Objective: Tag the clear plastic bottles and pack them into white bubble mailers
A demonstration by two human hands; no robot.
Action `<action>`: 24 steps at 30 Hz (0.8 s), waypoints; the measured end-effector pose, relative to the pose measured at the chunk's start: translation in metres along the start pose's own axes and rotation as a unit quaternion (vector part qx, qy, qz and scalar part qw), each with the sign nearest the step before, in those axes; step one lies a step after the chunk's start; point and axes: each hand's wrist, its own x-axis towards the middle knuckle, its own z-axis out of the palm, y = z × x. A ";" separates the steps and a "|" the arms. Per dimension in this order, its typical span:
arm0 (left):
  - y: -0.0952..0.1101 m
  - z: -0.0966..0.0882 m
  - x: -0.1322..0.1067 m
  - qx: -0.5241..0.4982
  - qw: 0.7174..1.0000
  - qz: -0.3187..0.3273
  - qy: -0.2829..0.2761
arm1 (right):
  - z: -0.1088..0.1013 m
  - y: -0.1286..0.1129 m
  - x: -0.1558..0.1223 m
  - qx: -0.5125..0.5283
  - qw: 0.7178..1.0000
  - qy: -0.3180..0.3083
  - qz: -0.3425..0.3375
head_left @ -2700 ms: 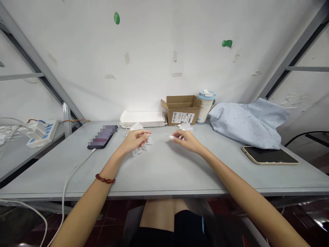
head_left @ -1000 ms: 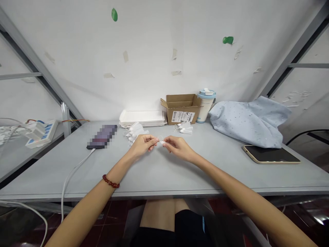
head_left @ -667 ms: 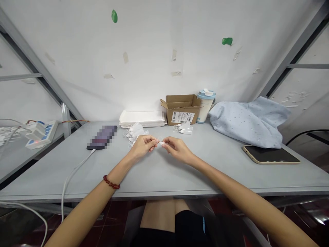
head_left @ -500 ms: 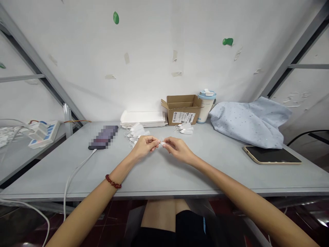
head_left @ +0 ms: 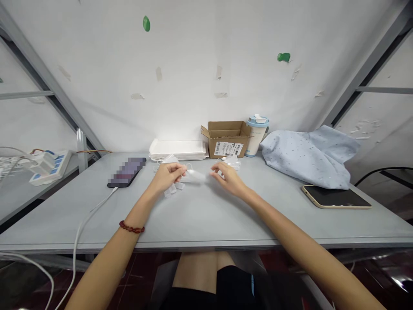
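Note:
My left hand (head_left: 168, 175) is closed in a pinch on one end of a small white plastic piece (head_left: 195, 175), which is blurred by motion. My right hand (head_left: 226, 179) hovers at the other end with its fingers curled; whether it grips the piece is unclear. A heap of similar small white pieces (head_left: 172, 188) lies under and behind my left hand. A second small heap (head_left: 232, 160) lies just beyond my right hand. Both hands are a little above the grey table (head_left: 200, 215).
At the back stand a white stack of trays (head_left: 178, 149), an open cardboard box (head_left: 226, 138) and a blue-lidded cup (head_left: 256, 134). A phone on a cable (head_left: 126, 172) lies left, a power strip (head_left: 50, 166) farther left. A blue cloth (head_left: 306, 156) and a tablet (head_left: 335, 197) lie right.
My hands were pinched together on the small piece at the table's middle. They have now drawn apart, the left going left toward its heap, the right going right.

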 end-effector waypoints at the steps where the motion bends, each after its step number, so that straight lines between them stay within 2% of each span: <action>1: -0.002 -0.006 0.002 -0.001 1.000 -0.002 0.026 | -0.004 0.009 0.001 -0.036 0.999 0.014 -0.003; 4: -0.009 -0.026 0.008 -0.028 0.996 -0.011 0.080 | -0.015 0.036 0.004 -0.137 0.990 0.036 -0.002; 6: -0.015 -0.038 0.011 -0.045 0.994 -0.016 0.101 | -0.021 0.050 0.005 -0.194 0.980 0.030 0.017; 12: -0.029 -0.061 0.012 -0.001 0.994 -0.081 0.079 | -0.029 0.067 0.006 -0.301 0.951 -0.028 0.070; 20: -0.019 -0.060 0.008 0.079 0.987 -0.135 0.046 | -0.026 0.070 0.004 -0.346 0.934 -0.059 0.069; 24: -0.020 -0.059 0.009 0.105 0.985 -0.134 0.039 | -0.025 0.071 0.004 -0.353 0.931 -0.057 0.081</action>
